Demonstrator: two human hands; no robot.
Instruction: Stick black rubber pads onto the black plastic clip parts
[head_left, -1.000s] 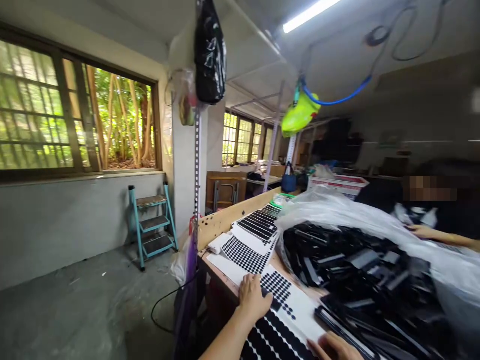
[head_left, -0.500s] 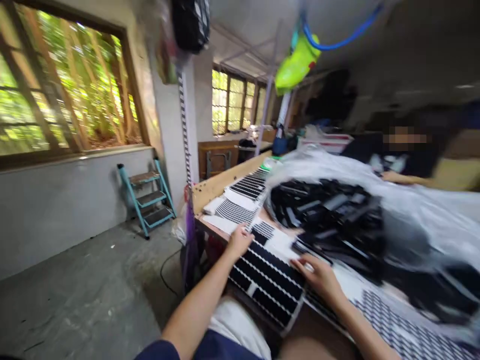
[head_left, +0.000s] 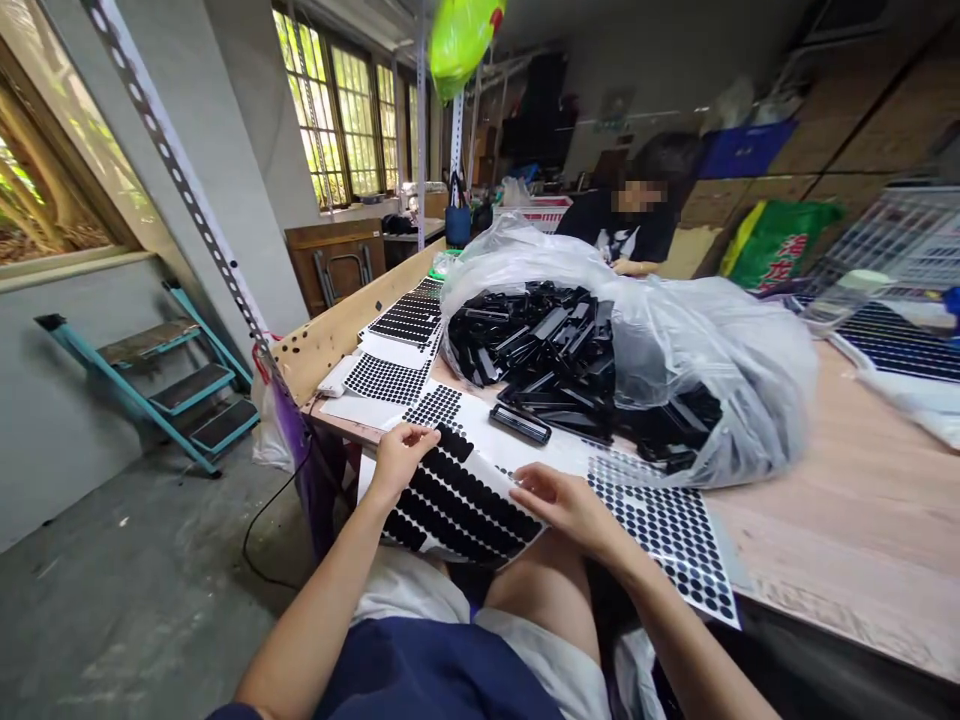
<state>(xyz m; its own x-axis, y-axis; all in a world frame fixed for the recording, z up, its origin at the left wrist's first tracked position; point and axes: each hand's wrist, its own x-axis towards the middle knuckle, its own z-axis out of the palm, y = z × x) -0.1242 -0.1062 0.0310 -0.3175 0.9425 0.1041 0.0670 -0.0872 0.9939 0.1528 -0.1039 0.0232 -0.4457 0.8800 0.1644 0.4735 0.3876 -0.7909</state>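
A white sheet of round black stickers (head_left: 472, 500), set in rows, slopes from the table edge down over my lap. My left hand (head_left: 401, 462) pinches its upper left edge between thumb and fingers. At the sheet's right edge, my right hand (head_left: 562, 505) grips with thumb and bent fingertips. Just beyond, one glossy black plastic piece (head_left: 520, 424) lies on white backing paper. A clear plastic bag (head_left: 645, 340) spills a heap of similar black parts (head_left: 547, 335) behind it. Another sticker sheet (head_left: 667, 540) lies to the right of my right hand, partly over the table edge.
More sticker sheets (head_left: 386, 378) lie at the left, along a wooden board (head_left: 352, 300). A co-worker (head_left: 622, 225) sits across the wooden table (head_left: 847, 520). A clear container (head_left: 851, 298) stands far right. A blue step stool (head_left: 172, 375) is on the floor at left.
My view has swung to the right, so the table and the co-worker show more. Both hands still hold the sticker sheet, which now lies flatter and bends over my lap.
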